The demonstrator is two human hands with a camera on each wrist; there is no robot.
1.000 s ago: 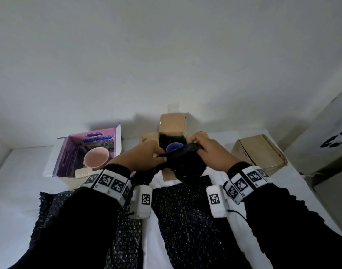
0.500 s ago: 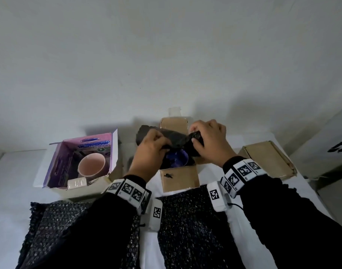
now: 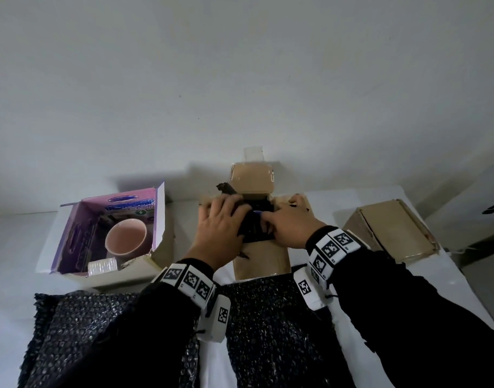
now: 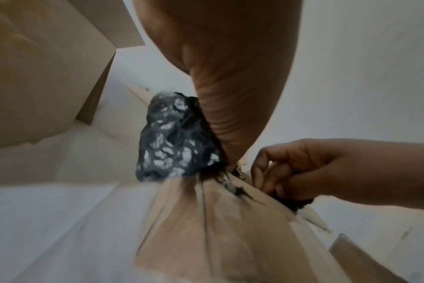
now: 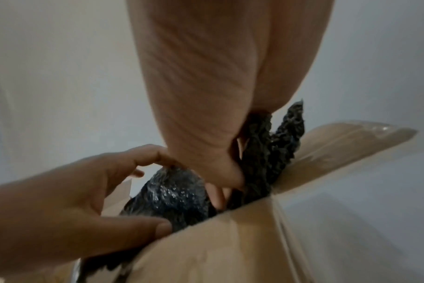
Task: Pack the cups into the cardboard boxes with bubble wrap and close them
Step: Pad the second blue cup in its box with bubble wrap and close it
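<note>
White counter point(image 3: 13, 247). 9 o'clock: glossy purple carton point(image 3: 72, 233), open, one smooth pink cup point(image 3: 125, 238) inside. 6 o'clock: two flat, bumpy dark bubble-wrap sheets point(image 3: 72, 331). Centre: open brown cardboard box point(image 3: 261, 261), four flaps out; left hand point(image 3: 220, 233) and right hand point(image 3: 289, 228) both clamped on crinkled dark wrap wad point(image 3: 254, 231) in its mouth. 3 o'clock: one closed cardboard box point(image 3: 391, 233).

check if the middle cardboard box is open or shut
Open. The middle cardboard box has its flaps folded out, far flap upright, and the left hand and right hand tuck black bubble wrap inside.
</note>
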